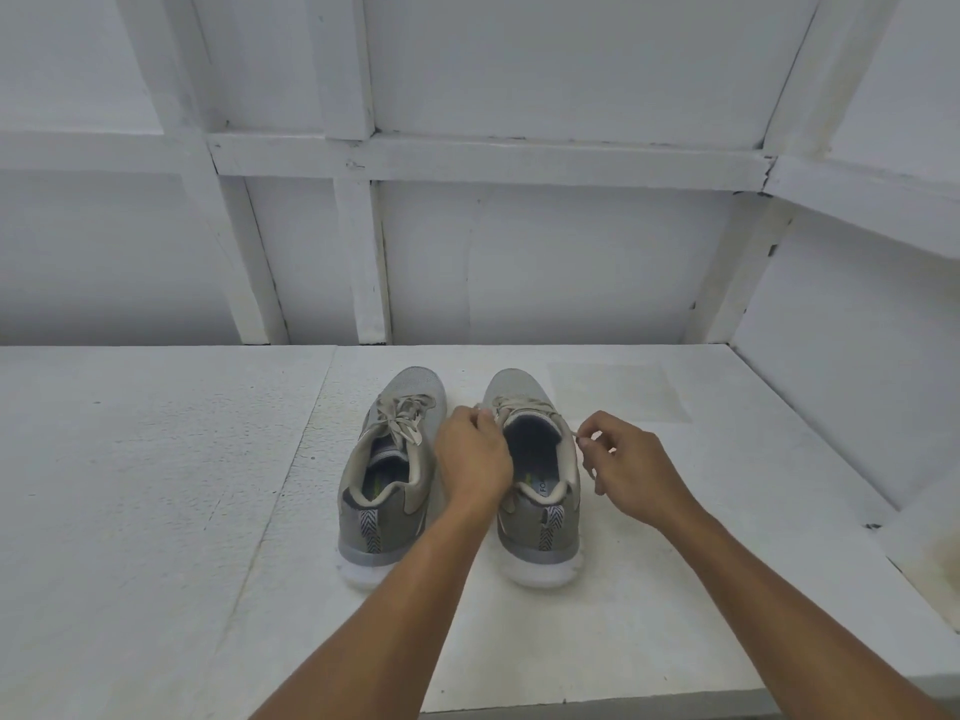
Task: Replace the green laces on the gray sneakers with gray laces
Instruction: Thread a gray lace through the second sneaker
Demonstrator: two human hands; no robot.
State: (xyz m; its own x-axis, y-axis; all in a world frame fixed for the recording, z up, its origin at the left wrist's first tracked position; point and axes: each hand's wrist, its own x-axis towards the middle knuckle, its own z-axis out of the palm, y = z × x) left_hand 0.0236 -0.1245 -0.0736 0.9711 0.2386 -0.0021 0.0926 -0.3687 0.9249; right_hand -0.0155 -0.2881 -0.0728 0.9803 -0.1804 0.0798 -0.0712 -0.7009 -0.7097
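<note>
- Sneakers stand as a pair on the white desk [156, 485], in the lower middle of the frame, heels toward the person and toes toward the back wall; their long axes run from the bottom of the frame upward.
- Left sneaker [387, 480], left of centre, carries a pale lace tied in a bow [402, 420] and no hand is on it.
- Right sneaker [535, 485] sits just beside it, and both hands are gathered at its lacing, one on each flank.
- Left hand [472, 454] lies in the gap between the two shoes, fingers curled and pinching a lace end at the upper left edge of the right sneaker's opening.
- Right hand [626, 465] is to the right of that shoe, thumb and forefinger pinching a thin lace end [574, 434], the other fingers loosely bent.
- Lace ends run outward, across the shoe's long axis, so I judge the pull ahead goes sideways, left and right, to draw the knot.
- Laces read pale beige-gray here; whether they are green or gray ones I cannot tell.
</note>
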